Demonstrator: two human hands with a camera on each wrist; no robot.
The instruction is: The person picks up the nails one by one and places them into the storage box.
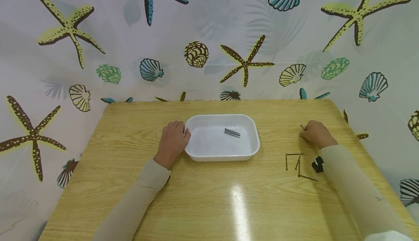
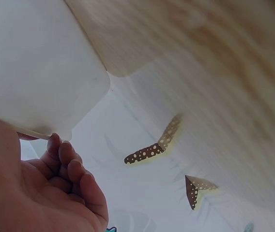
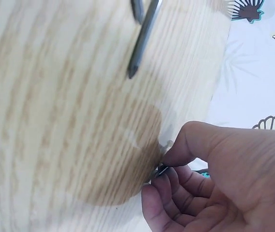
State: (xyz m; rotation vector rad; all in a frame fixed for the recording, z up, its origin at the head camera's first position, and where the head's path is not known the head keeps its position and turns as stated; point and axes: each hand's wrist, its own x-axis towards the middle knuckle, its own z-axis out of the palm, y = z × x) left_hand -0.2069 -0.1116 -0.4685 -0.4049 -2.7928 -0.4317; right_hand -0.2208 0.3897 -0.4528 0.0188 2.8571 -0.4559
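Note:
My left hand (image 1: 173, 139) holds the left rim of a white plastic tray (image 1: 222, 158). In the left wrist view, its thumb and curled fingers pinch the tray's edge. Several grey nails (image 1: 232, 132) lie side by side inside the tray, right of its middle. Off to the tray's right, my right hand (image 1: 315, 132) pinches a nail (image 1: 302, 127) between thumb and fingers, low over the table. The right wrist view shows only a short bit of this nail (image 3: 162, 169); the fingers hide the rest. Several loose nails (image 1: 286, 161) lie on the table nearer me than that hand.
The wooden table (image 1: 196, 204) reaches back to a cloth (image 1: 209, 26) printed with starfish and shells, which also hangs at both sides. A small black device (image 1: 317, 164) sits at my right wrist, close to the loose nails.

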